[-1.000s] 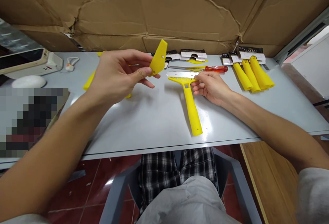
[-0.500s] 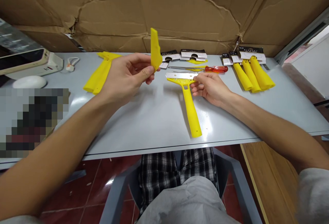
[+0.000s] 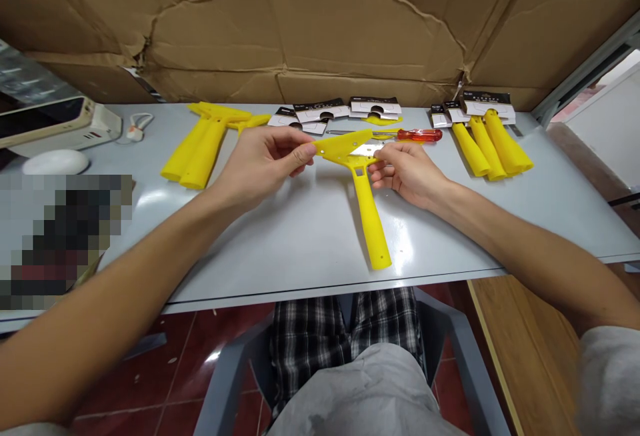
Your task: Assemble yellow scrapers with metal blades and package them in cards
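Note:
A yellow scraper (image 3: 369,213) lies on the table, its handle pointing toward me and a metal blade (image 3: 369,149) across its head. My right hand (image 3: 407,168) pinches the right end of that head and blade. Between thumb and fingers, my left hand (image 3: 273,159) grips the left end of a flat yellow plastic plate (image 3: 347,144). The plate slants over the scraper's head and covers the left part of the blade. Whether the two touch all along, I cannot tell. Just behind lies a screwdriver (image 3: 420,135) with a red handle.
Several yellow scraper handles (image 3: 205,149) lie at the left, and more yellow handles (image 3: 493,146) with black-and-white cards lie at the right. Packaging cards (image 3: 320,111) line the back, before a cardboard wall (image 3: 300,29). A white device (image 3: 75,126) and a mouse (image 3: 56,161) sit far left.
My left hand has brought the yellow plate down from upright and turned it flat over the scraper's head. My right hand stays at the head's right end.

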Demonstrator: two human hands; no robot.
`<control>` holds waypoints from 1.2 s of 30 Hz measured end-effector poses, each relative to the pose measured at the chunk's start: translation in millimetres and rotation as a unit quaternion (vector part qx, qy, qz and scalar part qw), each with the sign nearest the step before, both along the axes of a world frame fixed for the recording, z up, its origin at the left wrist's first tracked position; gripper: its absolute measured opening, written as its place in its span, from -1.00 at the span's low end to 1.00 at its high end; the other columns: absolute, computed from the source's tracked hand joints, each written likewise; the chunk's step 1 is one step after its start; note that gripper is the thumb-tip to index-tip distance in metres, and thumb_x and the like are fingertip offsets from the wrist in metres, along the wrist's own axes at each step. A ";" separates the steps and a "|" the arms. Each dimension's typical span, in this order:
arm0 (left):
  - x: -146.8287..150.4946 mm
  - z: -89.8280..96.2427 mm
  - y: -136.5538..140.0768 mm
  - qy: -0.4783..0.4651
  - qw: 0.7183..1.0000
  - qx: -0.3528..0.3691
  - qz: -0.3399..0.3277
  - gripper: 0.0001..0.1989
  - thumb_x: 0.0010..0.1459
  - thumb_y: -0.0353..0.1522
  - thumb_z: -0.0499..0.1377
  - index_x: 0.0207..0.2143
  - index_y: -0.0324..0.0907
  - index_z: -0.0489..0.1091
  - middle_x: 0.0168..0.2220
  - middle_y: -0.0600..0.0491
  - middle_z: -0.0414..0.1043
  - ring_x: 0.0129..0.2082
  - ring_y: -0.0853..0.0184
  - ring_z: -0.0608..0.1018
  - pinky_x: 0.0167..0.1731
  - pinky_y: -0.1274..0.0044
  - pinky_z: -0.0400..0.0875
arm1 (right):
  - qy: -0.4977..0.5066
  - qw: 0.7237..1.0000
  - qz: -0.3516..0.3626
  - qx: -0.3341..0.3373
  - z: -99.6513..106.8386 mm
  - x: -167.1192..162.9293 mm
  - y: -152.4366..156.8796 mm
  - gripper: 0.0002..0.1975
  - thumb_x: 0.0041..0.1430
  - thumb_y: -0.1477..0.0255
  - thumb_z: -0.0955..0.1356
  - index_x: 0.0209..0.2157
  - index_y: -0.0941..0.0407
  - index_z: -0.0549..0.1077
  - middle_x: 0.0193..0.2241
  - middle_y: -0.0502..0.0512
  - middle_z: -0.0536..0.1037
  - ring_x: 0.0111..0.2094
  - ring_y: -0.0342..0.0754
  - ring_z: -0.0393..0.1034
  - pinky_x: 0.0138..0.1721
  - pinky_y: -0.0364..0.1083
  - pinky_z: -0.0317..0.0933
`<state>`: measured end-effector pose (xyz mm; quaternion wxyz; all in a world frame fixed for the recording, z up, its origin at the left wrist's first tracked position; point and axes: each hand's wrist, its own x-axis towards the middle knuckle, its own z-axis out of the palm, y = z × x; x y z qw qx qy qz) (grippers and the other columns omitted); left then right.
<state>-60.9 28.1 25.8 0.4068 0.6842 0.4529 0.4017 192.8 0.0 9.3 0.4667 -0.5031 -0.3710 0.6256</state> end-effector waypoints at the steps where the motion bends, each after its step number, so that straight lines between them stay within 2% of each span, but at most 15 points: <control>1: 0.8 -0.9 -0.3 -0.006 1.000 -0.005 0.002 -0.72 0.18 -0.11 0.54 -0.33 -0.10 0.67 -0.44 0.02 0.53 -0.47 0.33 0.43 -0.43 0.46 0.36 | 0.000 1.000 0.000 0.000 0.3 -0.3 -0.3 -0.83 0.39 0.58 0.35 -0.34 0.16 0.46 -0.46 0.10 0.61 -0.53 -0.19 0.49 -0.46 -0.22 0.47; 5: 2.5 -2.7 -2.2 -0.033 0.999 -0.026 0.004 -0.83 0.24 -0.22 0.50 -0.34 -0.10 0.71 -0.32 -0.04 0.64 -0.40 0.31 0.52 -0.33 0.46 0.50 | -0.001 1.000 -0.003 -0.002 1.9 -1.3 -1.1 -0.80 0.39 0.60 0.33 -0.37 0.16 0.45 -0.47 0.10 0.60 -0.53 -0.18 0.49 -0.48 -0.21 0.46; 8: 3.1 -2.7 -2.7 -0.044 0.998 -0.045 0.011 -0.84 0.25 -0.28 0.48 -0.38 -0.13 0.70 -0.33 -0.05 0.65 -0.40 0.30 0.56 -0.35 0.47 0.54 | -0.001 1.000 -0.001 -0.003 1.8 -1.2 -0.9 -0.81 0.38 0.60 0.33 -0.36 0.17 0.46 -0.47 0.10 0.60 -0.53 -0.18 0.49 -0.47 -0.20 0.46; 13: 5.8 -2.9 -1.3 -0.078 0.992 -0.086 0.042 -0.85 0.25 -0.37 0.45 -0.41 -0.17 0.66 -0.43 -0.01 0.57 -0.46 0.35 0.55 -0.44 0.51 0.47 | -0.002 1.000 -0.001 -0.003 -0.6 0.3 -0.1 -0.86 0.36 0.58 0.37 -0.34 0.18 0.48 -0.46 0.10 0.61 -0.53 -0.18 0.49 -0.46 -0.21 0.46; 19: 10.1 -5.1 0.9 -0.140 0.975 -0.167 0.035 -0.83 0.26 -0.49 0.37 -0.43 -0.23 0.62 -0.44 0.02 0.46 -0.48 0.41 0.49 -0.53 0.55 0.36 | -0.003 1.000 0.003 -0.005 -1.7 0.1 0.1 -0.87 0.36 0.57 0.39 -0.34 0.17 0.48 -0.45 0.11 0.61 -0.52 -0.18 0.50 -0.46 -0.20 0.46; 24: 9.9 -8.2 3.3 -0.160 0.965 -0.206 0.028 -0.85 0.21 -0.43 0.41 -0.44 -0.21 0.59 -0.43 0.02 0.44 -0.48 0.42 0.47 -0.55 0.59 0.36 | -0.001 1.000 0.002 -0.006 -1.1 -0.6 -0.3 -0.89 0.36 0.56 0.41 -0.31 0.17 0.49 -0.46 0.10 0.61 -0.52 -0.18 0.49 -0.46 -0.21 0.46; 30: 10.0 -12.7 3.4 -0.155 0.968 -0.198 0.018 -0.87 0.15 -0.43 0.45 -0.43 -0.22 0.58 -0.46 0.04 0.44 -0.50 0.42 0.49 -0.56 0.59 0.41 | -0.004 1.000 0.003 -0.007 -0.8 -1.0 -1.1 -0.87 0.37 0.57 0.40 -0.33 0.18 0.48 -0.44 0.12 0.62 -0.52 -0.17 0.50 -0.47 -0.20 0.45; 33: 9.0 -14.7 4.2 -0.156 0.967 -0.201 0.025 -0.82 0.09 -0.43 0.50 -0.40 -0.20 0.54 -0.41 0.05 0.50 -0.48 0.40 0.57 -0.55 0.58 0.47 | -0.003 1.000 0.005 -0.007 -1.2 -1.3 -1.1 -0.89 0.37 0.56 0.41 -0.31 0.17 0.49 -0.44 0.11 0.62 -0.52 -0.18 0.50 -0.47 -0.20 0.46; 36: 8.3 -16.3 4.6 -0.174 0.961 -0.211 0.033 -0.75 0.08 -0.45 0.53 -0.27 -0.19 0.53 -0.34 0.03 0.58 -0.41 0.33 0.69 -0.48 0.57 0.58 | -0.004 1.000 0.007 -0.007 -2.0 -1.4 -1.1 -0.88 0.38 0.56 0.40 -0.31 0.17 0.49 -0.45 0.11 0.63 -0.52 -0.18 0.50 -0.47 -0.20 0.46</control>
